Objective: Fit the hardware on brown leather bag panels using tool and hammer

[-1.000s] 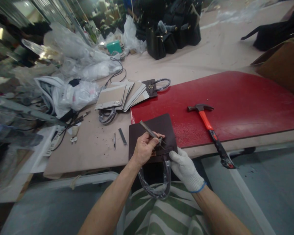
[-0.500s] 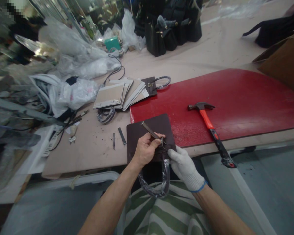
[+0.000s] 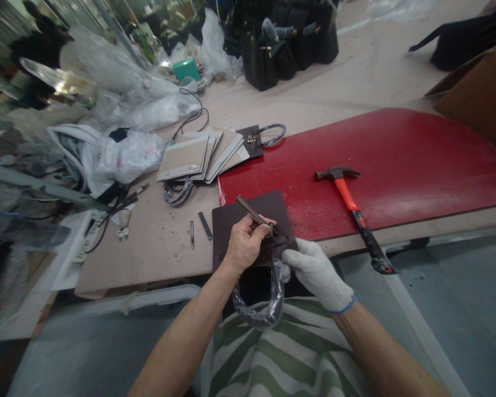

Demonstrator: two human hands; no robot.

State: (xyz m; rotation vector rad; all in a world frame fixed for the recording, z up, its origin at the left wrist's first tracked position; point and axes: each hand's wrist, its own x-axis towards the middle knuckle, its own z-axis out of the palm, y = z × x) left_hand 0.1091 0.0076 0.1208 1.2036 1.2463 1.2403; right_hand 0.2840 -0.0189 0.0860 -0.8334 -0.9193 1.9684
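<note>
Here the dark brown panel (image 3: 235,219) lies at the red board's (image 3: 376,160) near left corner. The left hand (image 3: 243,248) is closed round a thin metal tool (image 3: 250,208); the gloved right hand (image 3: 314,270) pinches the panel's near edge. It looks light and stiffish: best held by its edges.

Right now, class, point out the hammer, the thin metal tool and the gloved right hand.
hammer (image 3: 346,194), head view, on its orange handle.
thin metal tool (image 3: 250,210), head view, on the middle of its shaft.
gloved right hand (image 3: 314,270), head view, on the glove's back.
</note>
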